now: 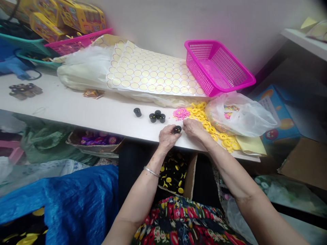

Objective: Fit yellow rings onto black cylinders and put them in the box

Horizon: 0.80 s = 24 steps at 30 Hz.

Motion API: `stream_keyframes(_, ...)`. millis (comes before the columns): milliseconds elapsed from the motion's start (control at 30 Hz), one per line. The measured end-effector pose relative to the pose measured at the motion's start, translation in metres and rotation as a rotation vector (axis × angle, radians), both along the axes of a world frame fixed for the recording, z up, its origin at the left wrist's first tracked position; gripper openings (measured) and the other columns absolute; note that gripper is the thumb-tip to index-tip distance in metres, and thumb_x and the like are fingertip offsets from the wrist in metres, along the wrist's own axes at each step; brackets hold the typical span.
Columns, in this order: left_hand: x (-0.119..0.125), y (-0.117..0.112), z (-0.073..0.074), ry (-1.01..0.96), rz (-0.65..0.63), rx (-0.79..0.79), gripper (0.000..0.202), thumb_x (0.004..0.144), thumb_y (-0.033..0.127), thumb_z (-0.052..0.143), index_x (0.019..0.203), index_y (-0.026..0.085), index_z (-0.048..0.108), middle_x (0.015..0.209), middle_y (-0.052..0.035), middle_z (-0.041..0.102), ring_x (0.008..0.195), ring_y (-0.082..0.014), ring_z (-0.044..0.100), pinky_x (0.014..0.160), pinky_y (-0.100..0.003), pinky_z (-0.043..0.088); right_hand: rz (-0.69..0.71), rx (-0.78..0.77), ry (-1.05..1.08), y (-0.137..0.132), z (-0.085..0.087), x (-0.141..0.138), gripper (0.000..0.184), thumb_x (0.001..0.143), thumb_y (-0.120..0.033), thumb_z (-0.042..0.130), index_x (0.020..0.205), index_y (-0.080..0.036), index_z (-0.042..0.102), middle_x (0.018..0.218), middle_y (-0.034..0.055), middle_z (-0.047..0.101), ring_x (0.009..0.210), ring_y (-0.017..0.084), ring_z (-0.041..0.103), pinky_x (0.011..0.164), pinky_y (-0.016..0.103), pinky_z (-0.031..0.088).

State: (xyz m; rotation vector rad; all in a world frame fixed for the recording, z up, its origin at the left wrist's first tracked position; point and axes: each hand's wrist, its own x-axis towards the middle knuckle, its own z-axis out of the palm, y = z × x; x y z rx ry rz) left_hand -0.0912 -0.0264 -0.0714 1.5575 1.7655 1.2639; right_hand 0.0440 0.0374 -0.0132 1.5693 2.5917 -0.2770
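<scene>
The left hand (167, 139) is holding one black cup (177, 130) near the front edge of the desk (114, 114). The right hand (194, 128) is just beside the cup, at the pink bits (181, 113); whether it grips something, I cannot tell.
</scene>
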Motion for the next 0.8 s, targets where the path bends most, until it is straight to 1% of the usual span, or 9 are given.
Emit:
stream_keyframes(67, 0.000, -0.001, 0.001, -0.009, -0.004, -0.008, 0.025, 0.059, 0.027, 0.072, 0.084, 0.023, 0.067, 0.074, 0.0023, 0.059, 0.067, -0.0128, 0.051, 0.065, -0.025, 0.042, -0.062, -0.020, 0.061, 0.003, -0.003, 0.003, 0.020, 0.083, -0.026, 0.047, 0.090, -0.019, 0.064, 0.091, 0.0089, 0.065, 0.084, 0.022, 0.058, 0.060, 0.027, 0.033)
stream_keyframes(133, 0.000, -0.001, 0.001, -0.012, -0.013, -0.006, 0.025, 0.060, 0.027, 0.072, 0.084, 0.023, 0.066, 0.075, 0.0022, 0.059, 0.067, -0.0129, 0.051, 0.065, -0.025, 0.042, -0.076, -0.031, 0.142, 0.004, -0.007, 0.008, 0.019, 0.083, -0.025, 0.046, 0.085, -0.019, 0.064, 0.087, 0.0068, 0.065, 0.082, 0.019, 0.057, 0.061, 0.026, 0.034)
stream_keyframes(233, 0.000, -0.001, 0.000, -0.001, -0.011, 0.000, 0.026, 0.060, 0.026, 0.072, 0.084, 0.023, 0.066, 0.075, 0.0020, 0.059, 0.068, -0.0130, 0.051, 0.065, -0.026, 0.042, -0.045, -0.036, 0.243, 0.001, -0.010, 0.012, 0.019, 0.082, -0.024, 0.046, 0.083, -0.019, 0.064, 0.087, 0.0046, 0.064, 0.082, 0.017, 0.056, 0.064, 0.024, 0.034)
stream_keyframes(367, 0.000, 0.000, 0.000, 0.016, -0.001, -0.012, 0.029, 0.058, 0.029, 0.075, 0.084, 0.023, 0.066, 0.075, 0.0018, 0.059, 0.068, -0.0135, 0.051, 0.066, -0.026, 0.042, 0.003, 0.033, 0.241, -0.005, -0.015, 0.012, 0.018, 0.082, -0.022, 0.047, 0.079, -0.019, 0.064, 0.088, 0.0048, 0.061, 0.082, 0.017, 0.054, 0.064, 0.025, 0.034)
stream_keyframes(433, 0.000, 0.000, 0.001, 0.020, -0.005, -0.016, 0.030, 0.058, 0.032, 0.075, 0.084, 0.023, 0.066, 0.075, 0.0017, 0.059, 0.069, -0.0138, 0.051, 0.065, -0.026, 0.042, -0.009, 0.067, 0.278, -0.007, -0.016, 0.011, 0.018, 0.081, -0.019, 0.045, 0.078, -0.018, 0.063, 0.086, 0.0047, 0.060, 0.080, 0.017, 0.053, 0.065, 0.025, 0.034)
stream_keyframes(533, 0.000, -0.001, 0.003, 0.034, -0.036, -0.013, 0.027, 0.062, 0.038, 0.073, 0.083, 0.023, 0.065, 0.075, 0.0016, 0.059, 0.070, -0.0142, 0.052, 0.065, -0.026, 0.041, -0.007, 0.126, 0.471, -0.010, -0.015, 0.008, 0.017, 0.082, -0.017, 0.045, 0.080, -0.017, 0.062, 0.083, 0.0046, 0.058, 0.081, 0.016, 0.053, 0.070, 0.025, 0.037)
stream_keyframes(600, 0.000, -0.002, 0.004, 0.052, -0.056, -0.010, 0.022, 0.066, 0.038, 0.069, 0.081, 0.023, 0.064, 0.073, 0.0016, 0.058, 0.071, -0.0143, 0.052, 0.065, -0.026, 0.040, 0.051, 0.148, 0.578, -0.012, -0.011, 0.006, 0.017, 0.083, -0.018, 0.045, 0.079, -0.017, 0.061, 0.081, 0.0040, 0.057, 0.082, 0.015, 0.052, 0.073, 0.024, 0.038)
stream_keyframes(667, 0.000, -0.003, 0.005, 0.078, -0.059, -0.013, 0.016, 0.069, 0.035, 0.066, 0.079, 0.023, 0.064, 0.073, 0.0017, 0.057, 0.072, -0.0143, 0.052, 0.065, -0.025, 0.040, 0.127, 0.153, 0.589, -0.014, -0.006, 0.004, 0.017, 0.083, -0.018, 0.046, 0.076, -0.018, 0.062, 0.079, 0.0033, 0.055, 0.082, 0.016, 0.051, 0.074, 0.025, 0.038)
stream_keyframes(800, 0.000, -0.002, 0.005, 0.121, -0.045, -0.016, 0.012, 0.069, 0.029, 0.064, 0.079, 0.023, 0.063, 0.073, 0.0015, 0.057, 0.073, -0.0147, 0.051, 0.066, -0.026, 0.039, 0.196, 0.171, 0.467, -0.015, -0.002, -0.002, 0.020, 0.082, -0.018, 0.047, 0.071, -0.019, 0.064, 0.079, 0.0043, 0.055, 0.081, 0.017, 0.048, 0.071, 0.027, 0.035)
